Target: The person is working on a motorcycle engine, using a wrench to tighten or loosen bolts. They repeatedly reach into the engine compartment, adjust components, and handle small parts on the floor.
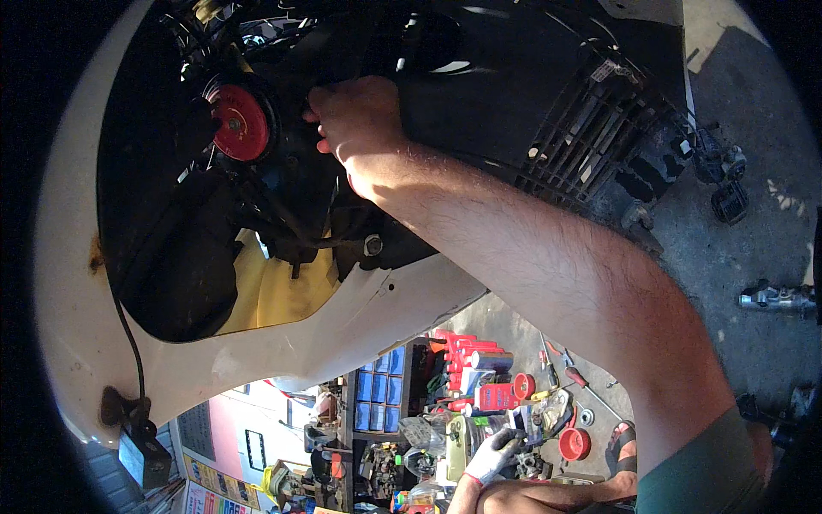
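My right hand (358,120) reaches in from the lower right, its bare forearm stretched across the view below a green sleeve. It is inside the dark opening of a white vehicle body panel (342,330). The fingers are curled closed, and whatever they grip is hidden in shadow. Just left of the fingers sits a round red disc (241,122) with a bolt at its centre, like a horn. Cables (205,43) and dark brackets surround it. Under the hand is a bolt (372,246), beside a yellowish translucent part (282,287). My left hand is not in view.
A black slatted grille (582,128) lies right of my forearm. Below, a person's white-gloved hand (492,454) is among tools, near blue bins (379,390), red containers (497,397) and a red bowl (574,444). A metal cylindrical part (777,297) lies on the concrete floor (753,248).
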Demonstrator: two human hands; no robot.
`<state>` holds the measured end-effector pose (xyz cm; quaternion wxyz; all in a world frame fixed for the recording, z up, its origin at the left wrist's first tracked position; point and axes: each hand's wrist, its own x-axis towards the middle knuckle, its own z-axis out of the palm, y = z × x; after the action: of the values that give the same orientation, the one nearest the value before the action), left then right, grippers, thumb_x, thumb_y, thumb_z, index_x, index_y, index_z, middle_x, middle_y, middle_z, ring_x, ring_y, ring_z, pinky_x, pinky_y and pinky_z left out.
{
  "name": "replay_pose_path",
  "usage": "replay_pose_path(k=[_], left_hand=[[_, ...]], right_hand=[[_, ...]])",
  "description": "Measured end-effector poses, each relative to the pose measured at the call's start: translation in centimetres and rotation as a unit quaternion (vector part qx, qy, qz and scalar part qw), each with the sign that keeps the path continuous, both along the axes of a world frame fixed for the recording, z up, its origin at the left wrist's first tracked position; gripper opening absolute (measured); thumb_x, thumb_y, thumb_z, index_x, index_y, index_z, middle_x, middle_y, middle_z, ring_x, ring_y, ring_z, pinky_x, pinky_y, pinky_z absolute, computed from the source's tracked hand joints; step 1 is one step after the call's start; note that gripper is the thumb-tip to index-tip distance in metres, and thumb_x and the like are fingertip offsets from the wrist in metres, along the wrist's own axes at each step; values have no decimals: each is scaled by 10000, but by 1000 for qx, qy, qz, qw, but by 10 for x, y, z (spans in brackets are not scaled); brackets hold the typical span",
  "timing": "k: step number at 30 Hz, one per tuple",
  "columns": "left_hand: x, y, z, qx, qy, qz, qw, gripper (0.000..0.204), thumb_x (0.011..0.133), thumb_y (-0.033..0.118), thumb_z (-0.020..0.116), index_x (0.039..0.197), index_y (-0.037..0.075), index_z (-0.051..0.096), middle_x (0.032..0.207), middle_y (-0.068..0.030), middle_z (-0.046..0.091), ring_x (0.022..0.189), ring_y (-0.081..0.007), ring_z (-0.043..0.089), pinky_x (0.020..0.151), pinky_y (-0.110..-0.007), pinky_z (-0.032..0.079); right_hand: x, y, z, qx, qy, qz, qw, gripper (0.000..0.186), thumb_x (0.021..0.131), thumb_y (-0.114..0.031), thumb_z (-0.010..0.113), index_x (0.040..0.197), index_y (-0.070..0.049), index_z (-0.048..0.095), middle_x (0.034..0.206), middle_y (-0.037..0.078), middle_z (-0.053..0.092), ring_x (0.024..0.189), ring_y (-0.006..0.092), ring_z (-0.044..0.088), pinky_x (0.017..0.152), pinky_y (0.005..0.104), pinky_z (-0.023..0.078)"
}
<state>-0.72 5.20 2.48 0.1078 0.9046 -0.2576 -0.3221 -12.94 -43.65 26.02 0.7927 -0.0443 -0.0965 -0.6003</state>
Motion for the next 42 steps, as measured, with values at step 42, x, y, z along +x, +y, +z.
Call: replay_pose_path(k=[42], left_hand=[[-14, -10, 8, -31, 9, 58, 998, 274, 1037, 182, 605, 1252, 18, 649, 1118, -56, 709, 1025, -115, 611, 929, -292, 512]], right_hand=[[53, -24, 10, -28, 63, -121, 990, 52, 852, -120, 717, 815, -84, 705, 716, 32, 651, 592, 130, 589, 507, 276, 462]])
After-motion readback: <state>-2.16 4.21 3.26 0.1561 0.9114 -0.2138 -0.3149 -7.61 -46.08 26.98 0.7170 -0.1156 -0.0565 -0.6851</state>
